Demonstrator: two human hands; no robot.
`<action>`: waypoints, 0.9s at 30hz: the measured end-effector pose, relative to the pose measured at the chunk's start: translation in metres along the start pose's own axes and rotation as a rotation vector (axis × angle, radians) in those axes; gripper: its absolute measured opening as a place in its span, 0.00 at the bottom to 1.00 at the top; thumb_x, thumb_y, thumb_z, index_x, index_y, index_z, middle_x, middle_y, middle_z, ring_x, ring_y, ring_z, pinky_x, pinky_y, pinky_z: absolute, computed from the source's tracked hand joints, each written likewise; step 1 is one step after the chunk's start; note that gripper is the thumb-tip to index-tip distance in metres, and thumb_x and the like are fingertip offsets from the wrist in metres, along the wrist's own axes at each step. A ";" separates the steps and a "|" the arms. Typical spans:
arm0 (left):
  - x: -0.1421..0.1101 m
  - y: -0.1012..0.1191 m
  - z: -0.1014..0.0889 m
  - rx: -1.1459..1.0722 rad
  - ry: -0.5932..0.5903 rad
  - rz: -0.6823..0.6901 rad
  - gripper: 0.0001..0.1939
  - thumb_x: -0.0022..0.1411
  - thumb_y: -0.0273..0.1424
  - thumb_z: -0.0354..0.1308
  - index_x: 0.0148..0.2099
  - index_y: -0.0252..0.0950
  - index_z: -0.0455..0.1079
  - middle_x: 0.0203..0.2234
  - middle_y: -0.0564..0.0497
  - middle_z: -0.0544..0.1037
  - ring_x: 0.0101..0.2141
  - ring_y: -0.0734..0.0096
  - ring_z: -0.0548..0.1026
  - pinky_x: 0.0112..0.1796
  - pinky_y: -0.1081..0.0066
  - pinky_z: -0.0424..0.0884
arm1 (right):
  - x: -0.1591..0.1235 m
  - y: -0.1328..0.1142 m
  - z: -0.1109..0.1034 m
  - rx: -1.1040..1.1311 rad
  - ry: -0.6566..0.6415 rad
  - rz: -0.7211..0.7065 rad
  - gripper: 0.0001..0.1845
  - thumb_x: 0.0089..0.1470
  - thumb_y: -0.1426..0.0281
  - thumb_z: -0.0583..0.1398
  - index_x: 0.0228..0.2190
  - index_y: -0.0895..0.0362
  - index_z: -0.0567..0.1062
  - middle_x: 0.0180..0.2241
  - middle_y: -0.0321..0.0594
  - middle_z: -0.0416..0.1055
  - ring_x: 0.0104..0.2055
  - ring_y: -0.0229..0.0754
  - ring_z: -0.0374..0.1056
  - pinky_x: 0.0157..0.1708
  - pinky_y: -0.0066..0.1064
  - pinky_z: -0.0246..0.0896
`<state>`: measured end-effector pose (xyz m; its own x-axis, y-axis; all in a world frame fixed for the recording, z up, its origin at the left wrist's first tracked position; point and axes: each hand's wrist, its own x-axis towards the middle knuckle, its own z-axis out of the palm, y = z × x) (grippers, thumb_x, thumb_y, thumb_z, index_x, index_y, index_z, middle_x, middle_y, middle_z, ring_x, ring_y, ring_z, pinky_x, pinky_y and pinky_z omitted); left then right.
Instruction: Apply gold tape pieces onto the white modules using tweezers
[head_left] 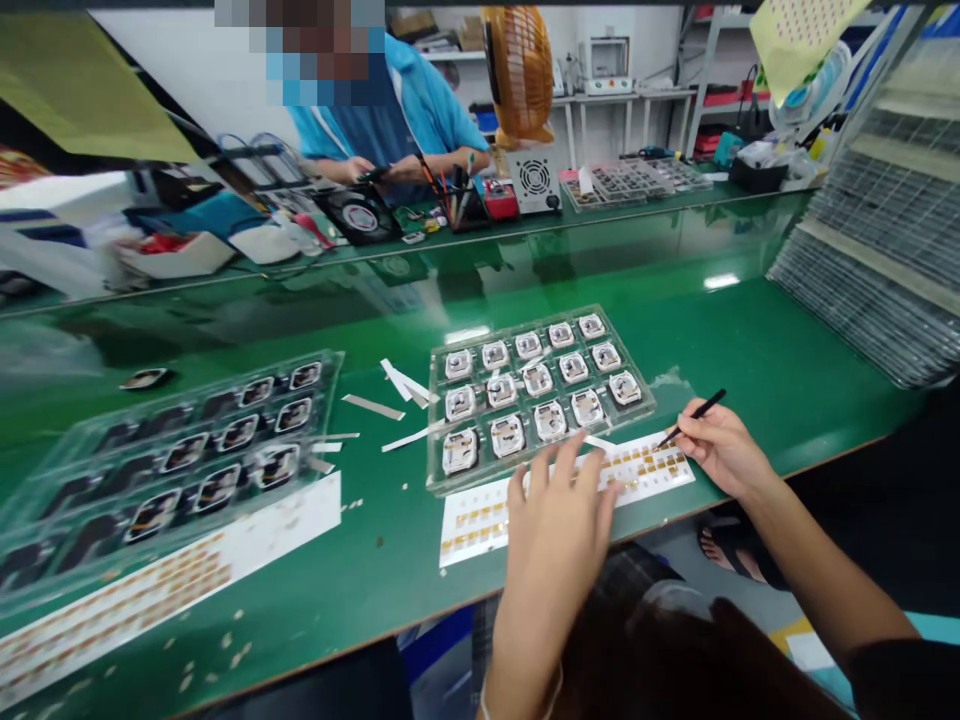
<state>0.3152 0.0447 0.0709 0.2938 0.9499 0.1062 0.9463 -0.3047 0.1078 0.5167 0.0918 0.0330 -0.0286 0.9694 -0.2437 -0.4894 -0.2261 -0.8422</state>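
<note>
A white sheet [480, 540] with rows of small amber adhesive pieces lies along the front edge of the green table. My left hand [559, 520] rests over its middle with the fingers spread, hiding part of it. Between the fingers of my right hand [720, 445] is a slim pair of black tweezers [697, 412], whose tip points down at the amber pieces on the sheet's right end. Just behind the sheet stands a clear plastic tray [541, 392] holding rows of white-and-black square parts, each in its own pocket.
To the left lie another clear tray [330, 400] of dark-framed parts and a second sheet [300, 515]. White strips [373, 407] and small scraps are scattered between. Stacked trays [885, 210] rise at the right. Across the bench, a person [420, 110] in blue sits near an orange fan [521, 75].
</note>
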 end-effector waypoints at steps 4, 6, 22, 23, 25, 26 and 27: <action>0.050 -0.012 -0.007 0.044 0.029 -0.163 0.18 0.66 0.35 0.42 0.54 0.41 0.65 0.56 0.47 0.63 0.51 0.51 0.61 0.45 0.49 0.67 | -0.003 0.001 -0.002 0.053 0.031 -0.046 0.20 0.31 0.68 0.72 0.21 0.59 0.66 0.18 0.34 0.69 0.16 0.26 0.58 0.13 0.16 0.48; 0.071 -0.017 -0.006 0.030 0.017 -0.159 0.18 0.65 0.34 0.44 0.55 0.41 0.65 0.55 0.44 0.63 0.51 0.48 0.60 0.44 0.48 0.67 | -0.003 0.001 -0.003 0.070 0.043 -0.049 0.20 0.29 0.68 0.72 0.20 0.59 0.66 0.18 0.35 0.69 0.16 0.26 0.57 0.13 0.16 0.47; 0.104 -0.049 -0.012 -0.508 0.025 0.054 0.08 0.57 0.32 0.59 0.37 0.32 0.68 0.34 0.51 0.72 0.39 0.69 0.71 0.43 0.60 0.68 | 0.005 0.008 -0.011 0.120 -0.084 -0.137 0.12 0.39 0.72 0.69 0.22 0.56 0.70 0.22 0.39 0.70 0.18 0.30 0.59 0.11 0.18 0.48; 0.098 -0.052 -0.013 -0.598 0.068 0.029 0.09 0.58 0.33 0.58 0.39 0.32 0.67 0.34 0.51 0.72 0.37 0.70 0.71 0.42 0.61 0.69 | 0.005 0.009 -0.012 0.123 -0.090 -0.134 0.12 0.39 0.72 0.69 0.22 0.56 0.70 0.22 0.39 0.70 0.18 0.30 0.59 0.11 0.18 0.48; 0.082 -0.055 -0.012 -0.812 0.181 -0.046 0.13 0.59 0.34 0.55 0.45 0.34 0.64 0.36 0.50 0.71 0.36 0.71 0.71 0.40 0.63 0.70 | 0.004 0.008 -0.012 0.126 -0.099 -0.132 0.13 0.39 0.72 0.69 0.23 0.56 0.69 0.23 0.39 0.70 0.18 0.30 0.59 0.11 0.18 0.47; 0.073 -0.056 -0.010 -0.930 0.237 -0.088 0.14 0.61 0.36 0.53 0.47 0.35 0.61 0.37 0.50 0.70 0.36 0.71 0.71 0.39 0.64 0.71 | 0.003 0.006 -0.011 0.125 -0.106 -0.133 0.13 0.39 0.72 0.69 0.23 0.56 0.69 0.23 0.38 0.70 0.18 0.30 0.58 0.11 0.18 0.47; 0.064 -0.055 -0.007 -1.051 0.283 -0.126 0.15 0.61 0.38 0.50 0.48 0.36 0.59 0.39 0.49 0.69 0.36 0.72 0.72 0.38 0.65 0.72 | 0.001 0.002 -0.008 0.125 -0.119 -0.135 0.13 0.39 0.72 0.69 0.23 0.56 0.69 0.23 0.38 0.69 0.18 0.29 0.58 0.11 0.18 0.46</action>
<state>0.2807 0.1221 0.0790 0.0342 0.9693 0.2434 0.3409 -0.2402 0.9089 0.5222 0.0916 0.0269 -0.0542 0.9962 -0.0682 -0.5999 -0.0871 -0.7953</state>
